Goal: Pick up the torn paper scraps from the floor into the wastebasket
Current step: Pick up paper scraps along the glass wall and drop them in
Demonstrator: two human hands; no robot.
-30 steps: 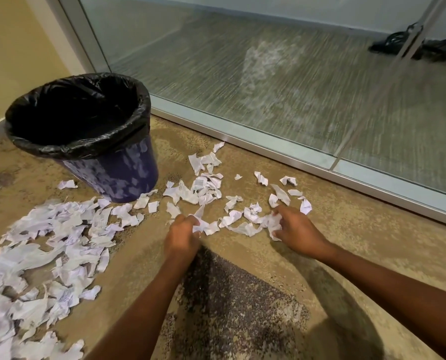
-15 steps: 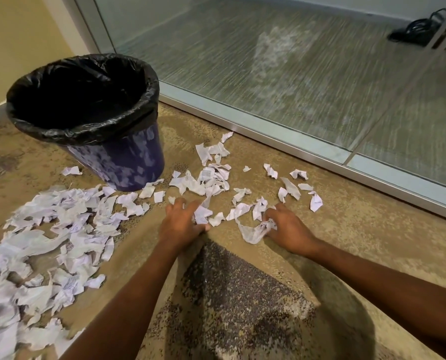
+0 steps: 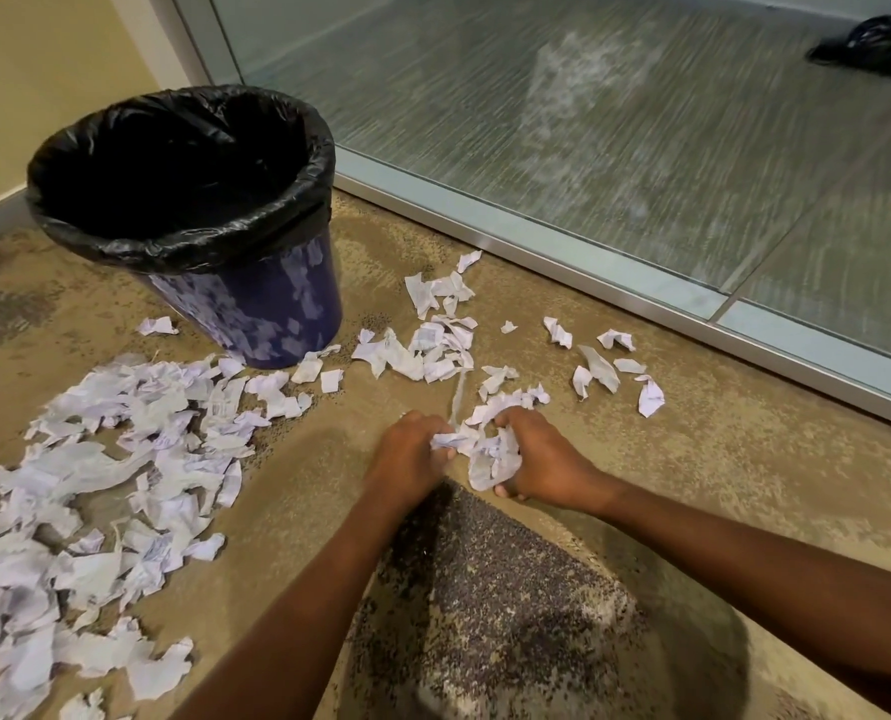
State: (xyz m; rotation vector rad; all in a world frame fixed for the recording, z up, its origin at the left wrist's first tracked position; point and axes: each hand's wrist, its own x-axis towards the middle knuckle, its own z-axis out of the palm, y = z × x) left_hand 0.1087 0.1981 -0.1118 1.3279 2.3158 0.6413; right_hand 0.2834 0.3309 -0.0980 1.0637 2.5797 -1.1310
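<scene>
Left hand [image 3: 407, 454] is curling its fingers round one end of a crumpled wad [image 3: 491, 455] of torn paper, low over the floor [image 3: 744, 485]. Right hand [image 3: 542, 470] is gripping the other end, fingers curled over it. The hands are sitting just beside each other with the wad between them.

Loose scraps [image 3: 433, 350] are lying in a cluster just beyond the hands, a few more near the glass wall [image 3: 589, 148], and a big pile [image 3: 121, 459] at left.

Wastebasket [image 3: 256, 309] is standing upright beyond the pile, black liner [image 3: 183, 252] folded over its rim. A few scraps are touching its base. The inside is too dark to tell its contents.
</scene>
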